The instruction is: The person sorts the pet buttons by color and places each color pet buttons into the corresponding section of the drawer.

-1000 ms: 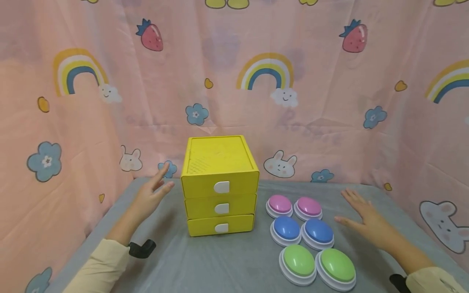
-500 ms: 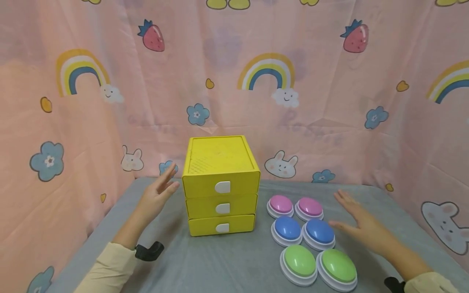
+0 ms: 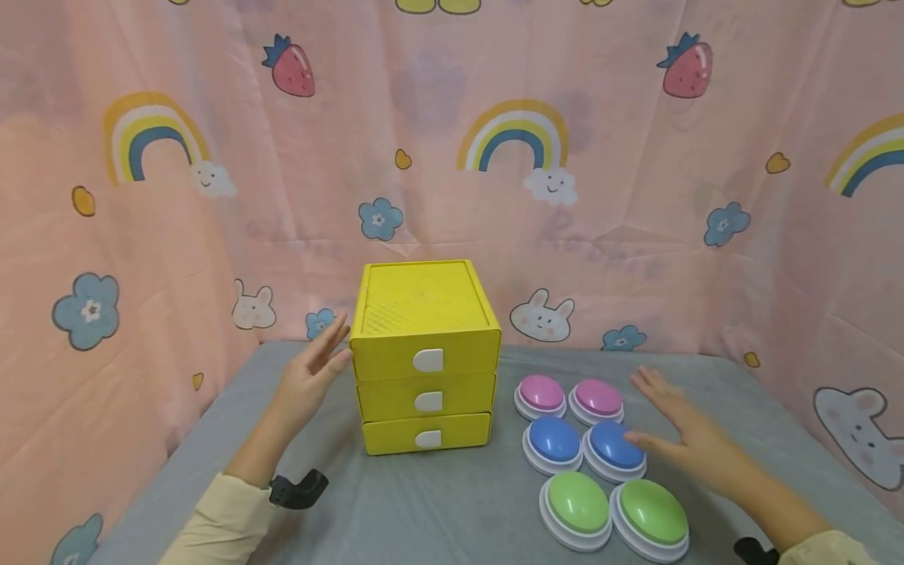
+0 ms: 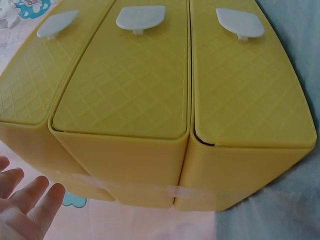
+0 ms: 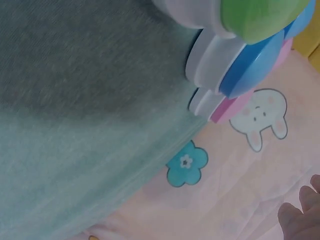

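In the head view, I see a yellow drawer box (image 3: 425, 337) on the gray bench (image 3: 431, 510), with the left hand (image 3: 302, 392) just beside it, fingers loose and holding nothing. The right hand (image 3: 695, 443) is loose too, near six round buttons (image 3: 600, 463) (two pink, two blue, two green). The left wrist view shows me fingers apart from the box; the right wrist view, fingertips apart from the buttons.

R fingers (image 5: 290, 216) part cut off, wrist cam.
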Available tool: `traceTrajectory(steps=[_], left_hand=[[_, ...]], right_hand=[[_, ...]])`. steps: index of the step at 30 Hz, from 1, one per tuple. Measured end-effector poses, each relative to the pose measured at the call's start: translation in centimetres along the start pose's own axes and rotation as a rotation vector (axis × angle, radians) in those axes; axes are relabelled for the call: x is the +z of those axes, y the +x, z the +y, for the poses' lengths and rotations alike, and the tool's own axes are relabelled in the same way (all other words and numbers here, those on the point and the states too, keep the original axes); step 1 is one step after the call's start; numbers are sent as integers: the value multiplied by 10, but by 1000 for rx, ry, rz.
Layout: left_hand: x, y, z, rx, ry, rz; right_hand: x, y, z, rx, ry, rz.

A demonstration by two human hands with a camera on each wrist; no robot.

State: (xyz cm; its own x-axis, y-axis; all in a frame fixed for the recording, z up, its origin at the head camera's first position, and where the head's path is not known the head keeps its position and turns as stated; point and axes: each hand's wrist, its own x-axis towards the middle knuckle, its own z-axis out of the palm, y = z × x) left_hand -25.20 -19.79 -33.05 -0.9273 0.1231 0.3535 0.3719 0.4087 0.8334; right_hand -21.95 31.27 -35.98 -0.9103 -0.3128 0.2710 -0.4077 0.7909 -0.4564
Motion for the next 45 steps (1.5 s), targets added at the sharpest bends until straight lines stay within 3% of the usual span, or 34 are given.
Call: traceTrajectory(steps=[12,24,38,45], left_hand=[[4,3,2,25,-53,-5],[6,2,4,34,-85,32],[7,4,4,58,-65,47],[8,5,3,41,-59,50]], right_hand=[[7,1,-13,16,22,-10],[15,5,-26,-3,12,-19],[24,12,-45,-65,84,-32],[32,18,-63,-141,126,18]])
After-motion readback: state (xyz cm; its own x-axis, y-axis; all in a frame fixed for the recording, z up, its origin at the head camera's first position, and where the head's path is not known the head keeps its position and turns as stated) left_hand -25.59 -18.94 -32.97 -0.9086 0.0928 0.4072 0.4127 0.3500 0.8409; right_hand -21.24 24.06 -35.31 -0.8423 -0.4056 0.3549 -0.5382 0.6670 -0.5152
